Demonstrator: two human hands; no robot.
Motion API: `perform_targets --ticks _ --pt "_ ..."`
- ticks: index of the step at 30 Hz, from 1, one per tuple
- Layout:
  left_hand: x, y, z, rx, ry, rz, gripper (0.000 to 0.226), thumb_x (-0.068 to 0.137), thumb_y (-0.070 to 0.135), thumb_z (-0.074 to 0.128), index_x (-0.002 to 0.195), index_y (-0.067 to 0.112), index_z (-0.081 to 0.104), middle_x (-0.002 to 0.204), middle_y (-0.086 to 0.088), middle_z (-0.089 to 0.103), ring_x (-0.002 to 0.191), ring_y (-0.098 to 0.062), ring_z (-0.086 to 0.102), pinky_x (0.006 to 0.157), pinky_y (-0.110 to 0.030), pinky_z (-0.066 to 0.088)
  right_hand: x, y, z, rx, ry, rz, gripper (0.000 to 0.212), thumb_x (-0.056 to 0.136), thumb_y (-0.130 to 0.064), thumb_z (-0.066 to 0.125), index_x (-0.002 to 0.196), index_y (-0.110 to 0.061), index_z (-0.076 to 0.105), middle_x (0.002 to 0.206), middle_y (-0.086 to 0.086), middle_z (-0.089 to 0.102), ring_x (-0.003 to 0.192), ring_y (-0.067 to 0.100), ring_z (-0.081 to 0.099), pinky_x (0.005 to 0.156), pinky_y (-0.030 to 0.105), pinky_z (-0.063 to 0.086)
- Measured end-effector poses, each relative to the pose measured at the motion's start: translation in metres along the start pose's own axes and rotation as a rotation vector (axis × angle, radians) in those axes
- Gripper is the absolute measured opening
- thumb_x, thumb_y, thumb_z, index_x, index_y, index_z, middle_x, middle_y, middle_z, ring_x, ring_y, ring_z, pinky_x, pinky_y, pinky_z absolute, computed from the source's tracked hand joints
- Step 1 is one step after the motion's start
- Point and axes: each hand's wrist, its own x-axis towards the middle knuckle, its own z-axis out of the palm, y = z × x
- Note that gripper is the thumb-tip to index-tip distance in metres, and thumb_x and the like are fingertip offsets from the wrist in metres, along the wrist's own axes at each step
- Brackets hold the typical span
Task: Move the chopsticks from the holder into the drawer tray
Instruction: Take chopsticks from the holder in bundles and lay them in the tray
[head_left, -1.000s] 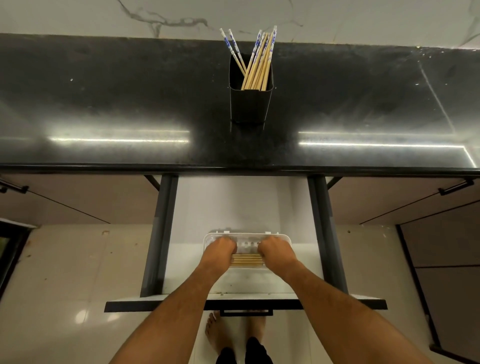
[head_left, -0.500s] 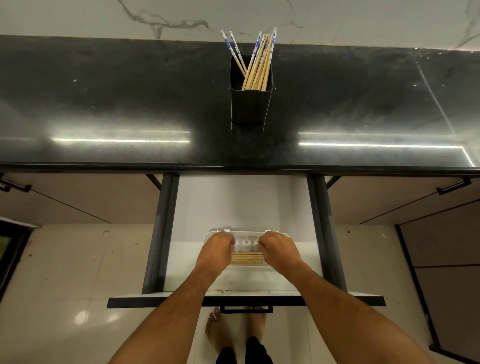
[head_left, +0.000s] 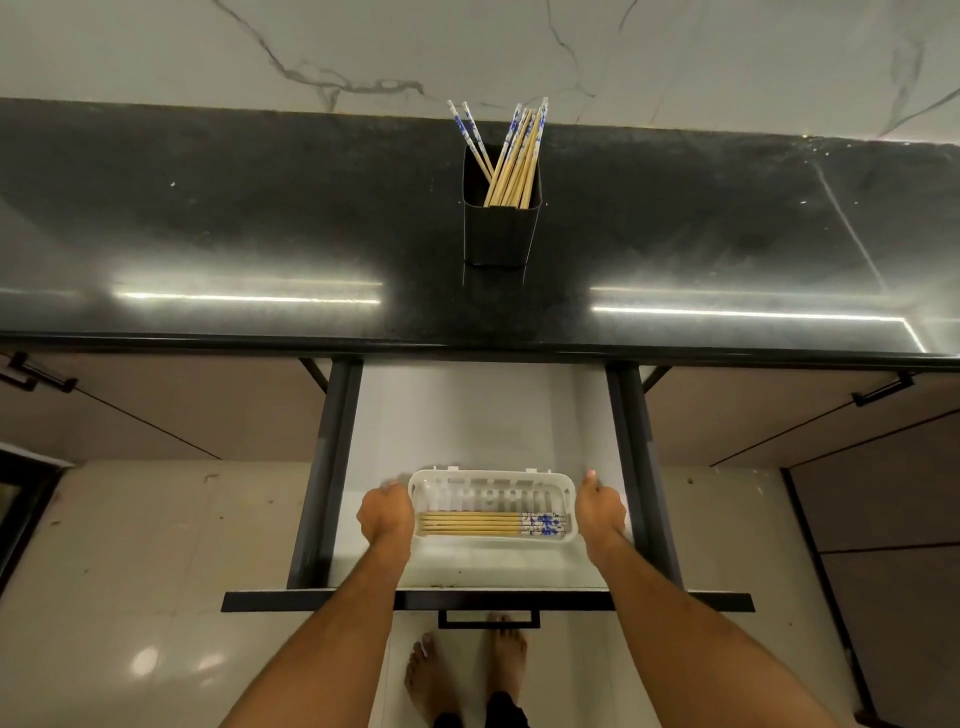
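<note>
Down at six o'clock, inside the pulled-out drawer (head_left: 483, 421), the left hand (head_left: 385, 515) and right hand (head_left: 601, 510) flank the white tray (head_left: 492, 480), each beside an end wall; whether their fingers grip it I cannot tell. Chopsticks (head_left: 491, 524) lie flat in it. At twelve o'clock, more chopsticks (head_left: 514, 156) stand in the black holder (head_left: 500, 234) on the tabletop (head_left: 234, 223).

Both forearms reach forward; left hand (head_left: 385, 516) and right hand (head_left: 601, 512), loosely curled, flank the tray's (head_left: 493, 543) short ends.
</note>
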Motion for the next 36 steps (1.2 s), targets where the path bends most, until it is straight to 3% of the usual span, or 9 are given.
perform_targets --ticks 2,5,9,12,21,24,26,30,36 --pt "0.001 -0.004 0.003 0.007 -0.059 -0.051 0.035 0.105 0.033 0.048 0.100 0.003 0.064 0.093 -0.014 0.065 0.080 -0.026 0.063 0.074 -0.036 0.052 -0.003 0.000 0.005 -0.003 -0.030 0.024 0.049 0.109 -0.041 0.031 0.103 -0.004 0.063 0.095 0.012 0.069 0.088 0.028 0.068 0.081 0.043 0.060" --pt "0.005 -0.010 0.008 0.025 -0.078 -0.070 0.038 0.103 0.035 0.049 0.105 0.001 0.065 0.102 -0.018 0.067 0.093 -0.033 0.066 0.083 -0.041 0.054 -0.004 0.003 0.012 -0.045 -0.032 0.001 0.049 0.108 -0.042 0.031 0.107 -0.008 0.065 0.097 0.014 0.071 0.090 0.031 0.071 0.086 0.050 0.060" --pt "0.003 -0.008 0.009 0.033 -0.080 -0.069 0.032 0.103 0.033 0.048 0.100 0.005 0.062 0.101 -0.017 0.065 0.089 -0.030 0.061 0.081 -0.041 0.053 -0.006 0.003 0.015 -0.129 -0.014 -0.044 0.047 0.109 -0.039 0.031 0.109 -0.006 0.065 0.101 0.015 0.071 0.093 0.030 0.070 0.086 0.046 0.060" --pt "0.003 -0.009 0.009 0.044 -0.090 -0.072 0.035 0.103 0.034 0.048 0.104 0.003 0.065 0.104 -0.018 0.068 0.089 -0.030 0.064 0.078 -0.039 0.053 -0.009 0.000 0.014 -0.213 -0.018 -0.092 0.044 0.110 -0.036 0.033 0.112 -0.004 0.063 0.105 0.017 0.070 0.092 0.027 0.067 0.082 0.039 0.059" --pt "0.006 -0.013 0.008 0.069 -0.114 -0.050 0.038 0.104 0.036 0.046 0.105 0.004 0.067 0.104 -0.018 0.071 0.095 -0.032 0.069 0.079 -0.039 0.055 -0.010 -0.001 0.014 -0.264 -0.036 -0.139 0.041 0.110 -0.036 0.034 0.113 -0.007 0.063 0.103 0.013 0.068 0.089 0.025 0.067 0.078 0.036 0.058" --pt "0.004 -0.013 0.008 0.099 -0.107 -0.009 0.037 0.104 0.033 0.046 0.101 0.003 0.067 0.102 -0.018 0.071 0.092 -0.031 0.068 0.081 -0.040 0.056 -0.012 -0.001 0.012 -0.302 -0.035 -0.177 0.042 0.110 -0.034 0.034 0.108 -0.007 0.065 0.094 0.010 0.066 0.083 0.021 0.064 0.065 0.027 0.052" --pt "-0.001 -0.008 0.005 0.169 -0.077 0.087 0.038 0.105 0.031 0.043 0.099 0.003 0.068 0.098 -0.016 0.071 0.090 -0.030 0.068 0.083 -0.040 0.057 -0.016 -0.006 0.008 -0.362 -0.014 -0.245 0.043 0.110 -0.033 0.035 0.102 -0.005 0.067 0.089 0.008 0.065 0.078 0.019 0.063 0.059 0.024 0.048" --pt "-0.014 0.014 -0.002 0.318 -0.013 0.482 0.034 0.105 0.029 0.044 0.107 0.006 0.069 0.104 -0.011 0.070 0.093 -0.023 0.066 0.085 -0.039 0.059 -0.026 -0.028 0.000 -0.501 0.076 -0.508 0.035 0.107 -0.036 0.041 0.111 -0.008 0.062 0.102 0.004 0.060 0.092 0.015 0.054 0.080 0.025 0.048" --pt "-0.040 0.078 -0.013 0.394 0.050 0.908 0.033 0.102 0.027 0.052 0.127 0.008 0.059 0.121 -0.009 0.064 0.111 -0.022 0.060 0.096 -0.031 0.048 -0.034 -0.075 -0.018 -0.744 0.238 -1.004 0.036 0.105 -0.039 0.045 0.123 -0.011 0.058 0.110 0.006 0.061 0.094 0.015 0.057 0.086 0.026 0.053"
